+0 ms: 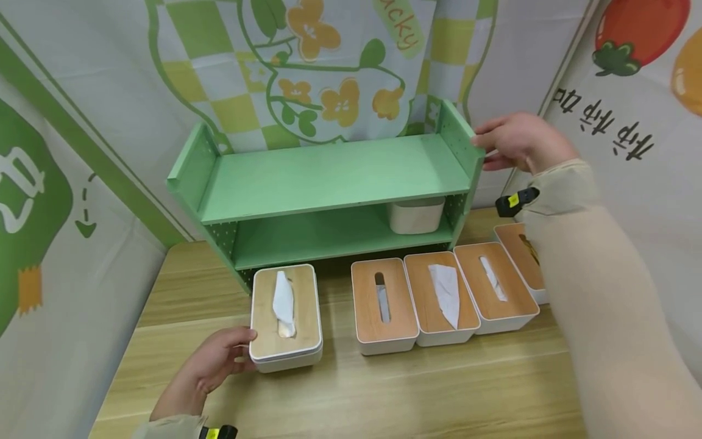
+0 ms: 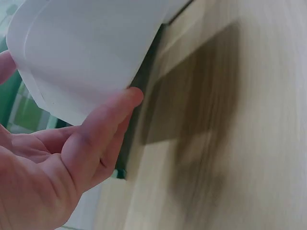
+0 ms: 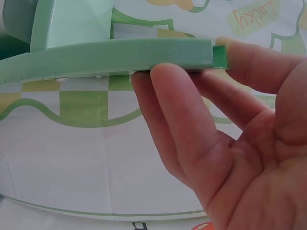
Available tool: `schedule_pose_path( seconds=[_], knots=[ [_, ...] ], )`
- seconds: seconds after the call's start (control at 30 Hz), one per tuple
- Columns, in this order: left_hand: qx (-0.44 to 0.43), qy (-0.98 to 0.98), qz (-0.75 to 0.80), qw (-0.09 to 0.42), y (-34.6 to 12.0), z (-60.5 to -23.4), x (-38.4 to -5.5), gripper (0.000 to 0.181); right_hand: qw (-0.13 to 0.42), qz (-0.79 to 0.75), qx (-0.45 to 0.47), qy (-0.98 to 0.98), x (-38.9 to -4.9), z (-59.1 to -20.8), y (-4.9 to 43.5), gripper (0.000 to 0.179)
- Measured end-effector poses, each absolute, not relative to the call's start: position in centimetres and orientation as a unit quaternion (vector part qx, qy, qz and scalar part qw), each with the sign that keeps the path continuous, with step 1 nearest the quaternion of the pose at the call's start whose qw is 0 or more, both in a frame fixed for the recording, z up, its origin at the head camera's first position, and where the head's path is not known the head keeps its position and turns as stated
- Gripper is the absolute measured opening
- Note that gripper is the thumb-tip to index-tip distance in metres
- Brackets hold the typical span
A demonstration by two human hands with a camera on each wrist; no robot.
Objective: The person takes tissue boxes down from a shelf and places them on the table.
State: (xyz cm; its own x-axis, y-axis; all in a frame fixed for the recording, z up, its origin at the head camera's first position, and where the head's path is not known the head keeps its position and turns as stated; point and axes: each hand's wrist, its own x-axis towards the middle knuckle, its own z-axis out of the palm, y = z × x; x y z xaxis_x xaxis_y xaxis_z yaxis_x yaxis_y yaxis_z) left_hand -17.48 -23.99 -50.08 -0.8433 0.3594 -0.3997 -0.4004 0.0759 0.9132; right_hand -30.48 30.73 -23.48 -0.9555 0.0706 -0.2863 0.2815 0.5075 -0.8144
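My left hand (image 1: 216,360) holds a white tissue box (image 1: 311,341) with a wood-look lid and a tissue poking from its slot. The left wrist view shows those fingers (image 2: 103,124) against the white underside, with the box's shadow on the tabletop below. My right hand (image 1: 521,141) grips the upper right side panel (image 1: 457,137) of a green two-tier shelf (image 1: 334,177). In the right wrist view, the fingers (image 3: 180,105) lie along the panel's outer face and the thumb is at its end edge.
Several more tissue boxes (image 1: 386,347) stand in a row on the wooden table (image 1: 439,390), the farthest partly behind my right sleeve. A white container (image 1: 415,221) sits on the shelf's lower tier at the right. Printed cloth (image 1: 71,122) encloses the table's back and sides.
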Motion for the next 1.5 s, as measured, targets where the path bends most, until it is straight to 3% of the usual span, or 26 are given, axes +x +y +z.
schedule_pose_path(
  seconds=[0.33,0.6,0.77,1.5],
  knots=[
    [-0.035,0.663,0.687,0.294,-24.0,-52.4,-18.0,0.021,0.11,-0.488,0.104,0.86,-30.6,-23.4,30.8,0.062],
    [-0.061,0.685,0.67,0.281,-23.4,-53.1,-18.6,0.059,0.11,-0.483,0.104,0.862,-30.6,-23.4,31.0,0.063],
    [-0.102,0.71,0.647,0.259,-23.1,-52.5,-18.9,0.07,0.109,-0.475,0.101,0.867,-30.5,-23.4,31.0,0.063],
    [-0.079,0.708,0.645,0.277,-19.8,-52.6,-20.3,0.07,0.107,-0.477,0.11,0.865,-30.6,-23.5,31.0,0.062]
  ],
)
